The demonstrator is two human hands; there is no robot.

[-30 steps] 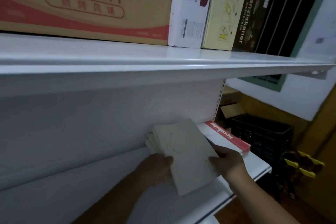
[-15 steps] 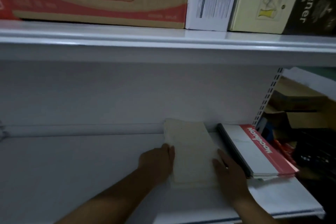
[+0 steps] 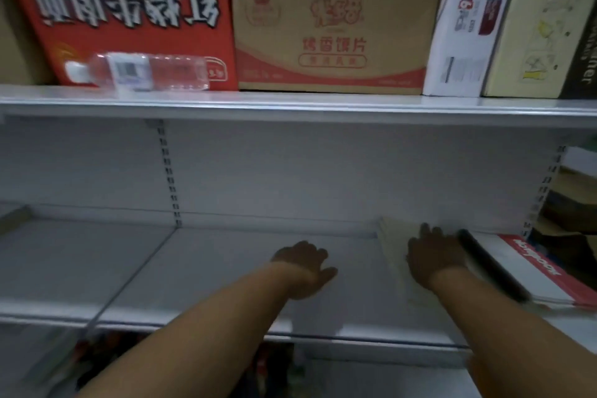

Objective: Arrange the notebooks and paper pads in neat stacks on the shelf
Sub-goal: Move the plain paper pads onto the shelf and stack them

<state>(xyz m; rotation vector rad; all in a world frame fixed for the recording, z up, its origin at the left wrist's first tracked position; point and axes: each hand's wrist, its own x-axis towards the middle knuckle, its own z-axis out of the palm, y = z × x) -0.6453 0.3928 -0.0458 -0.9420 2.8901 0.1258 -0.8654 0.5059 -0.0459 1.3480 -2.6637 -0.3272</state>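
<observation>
White shelf, cream pad stack beneath right hand, left hand apart.

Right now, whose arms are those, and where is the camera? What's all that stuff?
Those are a person's two arms. The camera sits on their head, so you see what they see, looking at a white shelf. The right hand rests flat on a cream paper pad. Beside the pad lies a notebook with a red stripe and a dark spine. The left hand is above bare shelf and holds nothing. On the shelf above stand cardboard boxes and a plastic bottle lying on its side.
</observation>
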